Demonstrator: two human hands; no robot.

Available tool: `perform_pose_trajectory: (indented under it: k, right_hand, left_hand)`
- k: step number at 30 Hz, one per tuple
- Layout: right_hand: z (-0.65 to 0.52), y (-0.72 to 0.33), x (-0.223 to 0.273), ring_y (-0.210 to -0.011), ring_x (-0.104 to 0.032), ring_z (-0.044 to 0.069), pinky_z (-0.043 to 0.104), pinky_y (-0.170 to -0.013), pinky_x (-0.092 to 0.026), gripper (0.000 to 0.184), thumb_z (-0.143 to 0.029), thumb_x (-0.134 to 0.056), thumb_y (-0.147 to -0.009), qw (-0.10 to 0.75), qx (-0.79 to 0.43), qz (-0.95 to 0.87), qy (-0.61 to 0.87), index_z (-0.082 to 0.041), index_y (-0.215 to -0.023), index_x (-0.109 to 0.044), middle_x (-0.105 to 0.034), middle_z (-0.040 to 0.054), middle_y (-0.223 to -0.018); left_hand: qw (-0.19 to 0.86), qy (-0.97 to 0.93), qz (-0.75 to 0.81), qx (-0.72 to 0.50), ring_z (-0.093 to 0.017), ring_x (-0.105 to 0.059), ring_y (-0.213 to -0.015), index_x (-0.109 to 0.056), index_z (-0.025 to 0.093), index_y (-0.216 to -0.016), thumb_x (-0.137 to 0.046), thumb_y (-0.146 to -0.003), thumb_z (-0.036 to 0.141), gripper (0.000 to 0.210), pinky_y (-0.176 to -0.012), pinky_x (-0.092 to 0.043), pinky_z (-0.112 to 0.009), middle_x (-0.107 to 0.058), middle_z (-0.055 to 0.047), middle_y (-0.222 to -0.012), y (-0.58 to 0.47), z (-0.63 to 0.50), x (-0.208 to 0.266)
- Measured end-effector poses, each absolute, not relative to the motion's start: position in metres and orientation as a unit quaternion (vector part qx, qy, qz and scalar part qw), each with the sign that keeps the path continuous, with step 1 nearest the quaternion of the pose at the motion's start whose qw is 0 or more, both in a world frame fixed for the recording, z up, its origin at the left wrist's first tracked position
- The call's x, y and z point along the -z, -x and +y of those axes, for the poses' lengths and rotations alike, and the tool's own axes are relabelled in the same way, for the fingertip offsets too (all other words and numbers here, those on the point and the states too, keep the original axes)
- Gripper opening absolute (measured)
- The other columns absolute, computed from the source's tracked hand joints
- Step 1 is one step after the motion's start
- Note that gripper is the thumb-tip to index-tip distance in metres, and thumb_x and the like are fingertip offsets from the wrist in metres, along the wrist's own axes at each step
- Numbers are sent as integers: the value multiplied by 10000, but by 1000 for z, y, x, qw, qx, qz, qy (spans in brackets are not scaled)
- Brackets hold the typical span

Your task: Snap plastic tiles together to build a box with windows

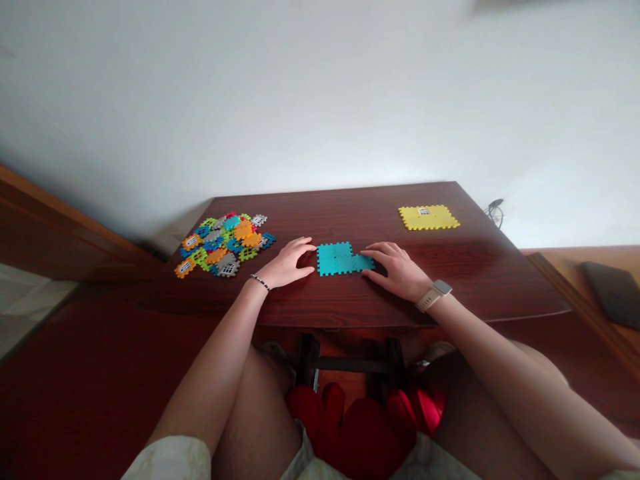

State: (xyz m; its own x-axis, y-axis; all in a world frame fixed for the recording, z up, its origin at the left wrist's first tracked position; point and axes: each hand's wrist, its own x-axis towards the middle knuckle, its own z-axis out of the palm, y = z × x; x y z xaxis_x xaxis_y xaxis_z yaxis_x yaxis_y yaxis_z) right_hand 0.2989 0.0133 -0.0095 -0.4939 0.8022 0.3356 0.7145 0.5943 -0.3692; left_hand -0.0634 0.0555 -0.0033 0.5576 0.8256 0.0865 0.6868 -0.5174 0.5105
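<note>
On the dark wooden table (450, 280), a heap of mixed tiles (224, 245) lies far left, a yellow slab (429, 217) far right, and centrally the teal slab (341, 259) is pressed flat between left hand (287, 263) and right hand (397, 270), fingers spread to steady its edges.

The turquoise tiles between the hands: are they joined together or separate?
Joined: the turquoise tiles lie flat as one interlocked patch on the table.

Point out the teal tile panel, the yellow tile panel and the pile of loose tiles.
teal tile panel (336, 259), head view, on its left square.
yellow tile panel (429, 218), head view, on its middle.
pile of loose tiles (223, 245), head view, on the heap's middle.
</note>
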Motion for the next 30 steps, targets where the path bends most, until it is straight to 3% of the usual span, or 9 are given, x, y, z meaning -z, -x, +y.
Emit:
perform_pose_trajectory:
  k: [8, 14, 18, 26, 30]
  right_hand:
    - [22, -300, 7, -1332, -626, 397, 651, -1168, -517, 505, -526, -687, -1031, 245, -111, -864, 426, -278, -1471, -699, -698, 158, -1419]
    - [31, -300, 7, -1205, -679, 347, 579, -1125, -557, 352, -418, -576, -1094, 254, -128, -860, 423, -285, -1346, -781, -728, 129, -1263]
    - [34, -301, 5, -1138, -689, 343, 562, -1080, -573, 322, -422, -630, -1066, 248, -135, -862, 420, -270, -1288, -807, -736, 124, -1174]
    - [34, -314, -4, -1214, -661, 375, 593, -1131, -551, 600, -585, -845, -894, 214, -177, -878, 390, -301, -1414, -753, -696, 130, -1263]
    - [34, -318, -6, -1197, -677, 361, 577, -1132, -558, 569, -560, -826, -911, 210, -198, -877, 383, -296, -1411, -760, -696, 127, -1245]
  left_hand:
    - [173, -862, 432, -198, -314, -492, -1578, -689, 250, -1247, -743, -987, 346, 282, -1319, -394, -583, -578, -145, -1628, 49, 48, 3]
    - [165, -864, 429, -204, -305, -491, -1575, -687, 245, -1276, -758, -998, 349, 304, -1319, -395, -578, -583, -147, -1621, 44, 44, 4]
    - [166, -869, 419, -205, -307, -492, -1577, -690, 247, -1276, -782, -991, 376, 326, -1320, -396, -579, -580, -148, -1625, 41, 41, 4]
    - [164, -872, 414, -203, -324, -482, -1589, -686, 240, -1287, -854, -940, 391, 414, -1327, -389, -580, -572, -160, -1635, 40, 40, 6]
    - [162, -872, 409, -217, -303, -519, -1560, -691, 251, -1244, -811, -972, 349, 313, -1315, -416, -565, -611, -138, -1596, 35, 38, 6]
